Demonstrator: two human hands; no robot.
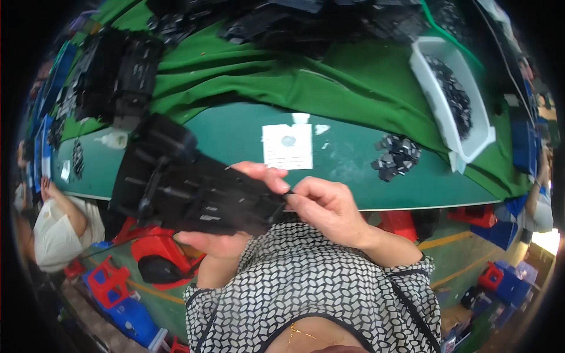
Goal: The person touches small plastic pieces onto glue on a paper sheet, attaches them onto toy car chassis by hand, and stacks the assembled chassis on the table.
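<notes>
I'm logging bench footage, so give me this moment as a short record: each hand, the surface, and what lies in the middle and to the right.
Left hand: holds a bulky black part
Right hand: fingertips pinched at the part's right end; any separate piece unclear
Surface: green table, partly under green cloth
Middle: white sheet
Right: pale bin of small dark pieces, loose pile beside it

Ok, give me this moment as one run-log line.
left hand: holds black molded part | right hand: at its right end | green table: white sheet, pile of dark pieces | green cloth: white bin holding more
</notes>
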